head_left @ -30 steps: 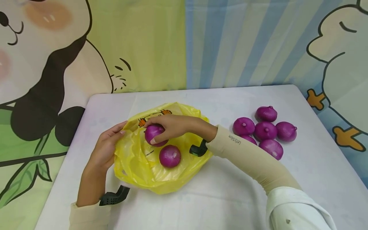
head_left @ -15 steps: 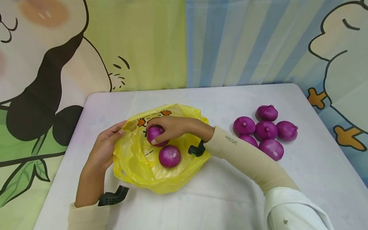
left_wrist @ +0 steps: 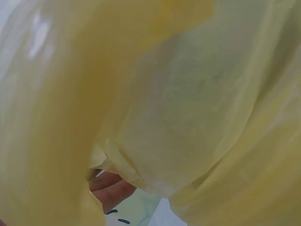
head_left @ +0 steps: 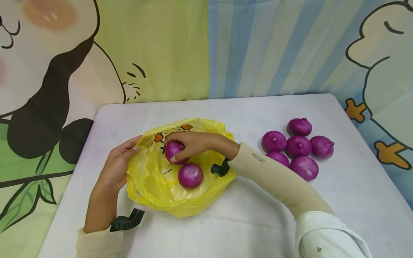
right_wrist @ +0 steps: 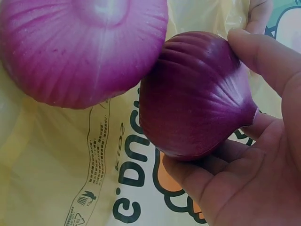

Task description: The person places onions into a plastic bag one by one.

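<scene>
A yellow plastic bag [head_left: 151,193] lies spread with its mouth open on the white table. My left hand [head_left: 117,163] pinches the bag's left edge between thumb and fingers; in the left wrist view the yellow film covers most of that hand. Inside the bag, my right hand [head_left: 190,143] grips a purple onion [head_left: 174,150], thumb on one side and fingers on the other, as the right wrist view shows. A second onion [head_left: 190,175] sits in the bag just in front of the held one.
To the right on the table [head_left: 264,215] is a cluster of several more purple onions [head_left: 298,146], partly behind my right sleeve [head_left: 277,179]. A cartoon-print curtain [head_left: 161,50] hangs along the table's back edge.
The view has shifted slightly. My right hand and the gripped onion have moved very little inside the bag, and the left hand keeps its hold on the bag's edge.
</scene>
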The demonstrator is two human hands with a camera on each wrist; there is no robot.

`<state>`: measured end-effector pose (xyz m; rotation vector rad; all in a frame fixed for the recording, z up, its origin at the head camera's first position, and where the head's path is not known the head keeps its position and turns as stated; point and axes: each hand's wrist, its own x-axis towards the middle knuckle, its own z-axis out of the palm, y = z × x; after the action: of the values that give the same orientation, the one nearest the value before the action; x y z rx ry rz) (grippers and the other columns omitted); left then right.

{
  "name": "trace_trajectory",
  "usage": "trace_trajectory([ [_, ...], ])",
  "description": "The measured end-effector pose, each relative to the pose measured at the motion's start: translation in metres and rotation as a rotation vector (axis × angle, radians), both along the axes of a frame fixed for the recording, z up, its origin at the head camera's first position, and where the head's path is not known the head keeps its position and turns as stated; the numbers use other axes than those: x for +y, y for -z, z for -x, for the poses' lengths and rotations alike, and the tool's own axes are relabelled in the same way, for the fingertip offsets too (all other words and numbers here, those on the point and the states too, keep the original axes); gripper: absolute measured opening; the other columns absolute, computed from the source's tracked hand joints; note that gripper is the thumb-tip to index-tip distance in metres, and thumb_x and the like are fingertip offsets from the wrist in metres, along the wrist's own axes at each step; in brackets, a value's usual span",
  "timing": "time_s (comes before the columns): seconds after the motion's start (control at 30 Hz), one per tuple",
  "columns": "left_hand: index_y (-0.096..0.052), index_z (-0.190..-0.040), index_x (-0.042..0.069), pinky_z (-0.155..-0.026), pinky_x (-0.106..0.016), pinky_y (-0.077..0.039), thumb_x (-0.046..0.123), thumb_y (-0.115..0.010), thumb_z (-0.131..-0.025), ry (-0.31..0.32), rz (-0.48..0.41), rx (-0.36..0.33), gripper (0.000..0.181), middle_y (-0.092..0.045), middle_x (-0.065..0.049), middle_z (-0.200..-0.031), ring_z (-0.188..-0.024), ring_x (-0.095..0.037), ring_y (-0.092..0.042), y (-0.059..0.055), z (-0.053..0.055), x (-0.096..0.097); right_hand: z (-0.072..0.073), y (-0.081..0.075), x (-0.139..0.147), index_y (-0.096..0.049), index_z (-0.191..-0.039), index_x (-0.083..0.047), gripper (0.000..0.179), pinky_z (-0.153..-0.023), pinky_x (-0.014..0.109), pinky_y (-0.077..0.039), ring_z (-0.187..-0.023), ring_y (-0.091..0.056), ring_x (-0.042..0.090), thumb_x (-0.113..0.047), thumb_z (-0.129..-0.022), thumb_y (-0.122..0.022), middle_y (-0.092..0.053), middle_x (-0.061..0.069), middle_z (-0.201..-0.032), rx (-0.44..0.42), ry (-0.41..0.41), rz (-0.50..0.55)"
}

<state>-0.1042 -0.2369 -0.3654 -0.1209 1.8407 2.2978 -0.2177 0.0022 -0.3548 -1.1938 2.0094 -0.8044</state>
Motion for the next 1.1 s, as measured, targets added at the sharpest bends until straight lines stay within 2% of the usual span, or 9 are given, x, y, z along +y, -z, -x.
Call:
trace_trajectory([
  [0.2, -0.037, -0.148, 0.002, -0.094, -0.03, -0.047, 0.018, -0.047, -0.104, -0.006, 0.002, -0.013, 0.048, -0.034, -0.013, -0.146, -0.119, -0.02, -0.054, 0.001, -0.001, 0.0, 0.0, 0.0, 0.001, -0.04, -0.146, -0.008, 0.063, -0.105, 0.031, -0.041, -0.125, -0.047, 0.018, -0.033, -0.094, -0.065, -0.045, 0.009, -0.143, 0.001, -0.007, 0.015],
  [0.4, -0.037, -0.148, 0.002, -0.094, -0.03, -0.047, 0.017, -0.047, -0.104, 0.002, -0.011, -0.007, 0.048, -0.035, -0.013, -0.146, -0.12, -0.02, -0.055, 0.001, -0.002, -0.001, -0.001, -0.005, 0.002, -0.042, -0.144, -0.007, 0.058, -0.105, 0.036, -0.042, -0.125, -0.046, 0.022, -0.031, -0.096, -0.063, -0.048, 0.008, -0.14, -0.014, -0.011, 0.018],
  [0.7, -0.037, -0.148, 0.004, -0.093, -0.029, -0.05, 0.02, -0.045, -0.105, -0.021, 0.05, -0.041, 0.046, -0.035, -0.012, -0.146, -0.12, -0.021, -0.054, -0.001, -0.002, 0.0, -0.002, -0.015, 0.006, -0.043, -0.145, -0.009, 0.056, -0.106, 0.032, -0.041, -0.125, -0.048, 0.02, -0.031, -0.096, -0.061, -0.048, 0.005, -0.142, 0.03, -0.029, -0.007],
  [0.87, -0.039, -0.148, 0.005, -0.093, -0.03, -0.049, 0.019, -0.048, -0.104, -0.021, 0.02, -0.026, 0.047, -0.035, -0.013, -0.145, -0.117, -0.02, -0.056, -0.002, -0.001, -0.001, -0.001, -0.022, 0.016, -0.045, -0.144, -0.009, 0.054, -0.106, 0.032, -0.039, -0.127, -0.045, 0.015, -0.031, -0.096, -0.061, -0.048, 0.001, -0.142, 0.078, -0.034, 0.013],
  [1.1, -0.038, -0.148, 0.004, -0.093, -0.031, -0.049, 0.018, -0.047, -0.104, -0.012, 0.009, -0.023, 0.047, -0.035, -0.014, -0.146, -0.117, -0.021, -0.056, -0.003, -0.001, 0.0, -0.003, -0.035, 0.032, -0.05, -0.141, -0.014, 0.051, -0.103, 0.021, -0.038, -0.126, -0.044, 0.007, -0.032, -0.095, -0.063, -0.05, -0.002, -0.139, 0.107, -0.01, 0.081],
])
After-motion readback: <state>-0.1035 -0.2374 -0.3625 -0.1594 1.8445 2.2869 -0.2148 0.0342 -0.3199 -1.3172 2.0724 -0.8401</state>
